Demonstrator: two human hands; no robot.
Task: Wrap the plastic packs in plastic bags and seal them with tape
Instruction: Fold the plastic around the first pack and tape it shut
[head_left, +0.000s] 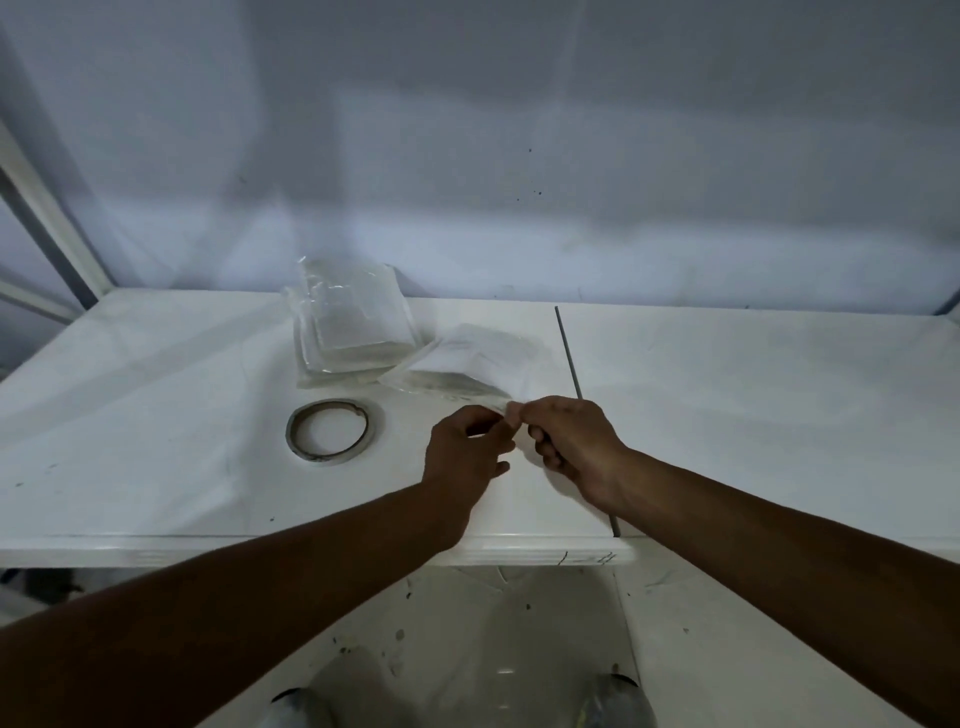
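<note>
**A:** Both hands are out over the white table (156, 415), meeting at its middle. The left hand (462, 452) has thumb and forefinger pinched on a bit of clear film (506, 411), with the other fingers curled under.

**B:** And the right hand (571, 447) comes in against it, fingers curled, nipping that same clear film from the other side. Is it tape or the bag's own edge? I can't tell, it's too small and see-through.

**A:** At twelve o'clock from the hands, just past the fingertips, there's the bagged pack (467, 364). It lies flat on the table, and its near corner reaches right up to the pinch.

**B:** At eleven o'clock and further back is the stack of plastic packs (353, 332). They're clear and piled a little unevenly, and the stack touches the bagged pack's left side.

**A:** The tape roll (291, 432) sits at nine o'clock from the left hand. It lies flat, near the hand but apart from it, just in front of the stack.

**B:** There's also a thin grey line (569, 358) running from one o'clock down under the right wrist to the table's near edge. It could be a rod or a seam, hard to say.

**A:** A pale grey wall (519, 182) stands behind it all.
</note>
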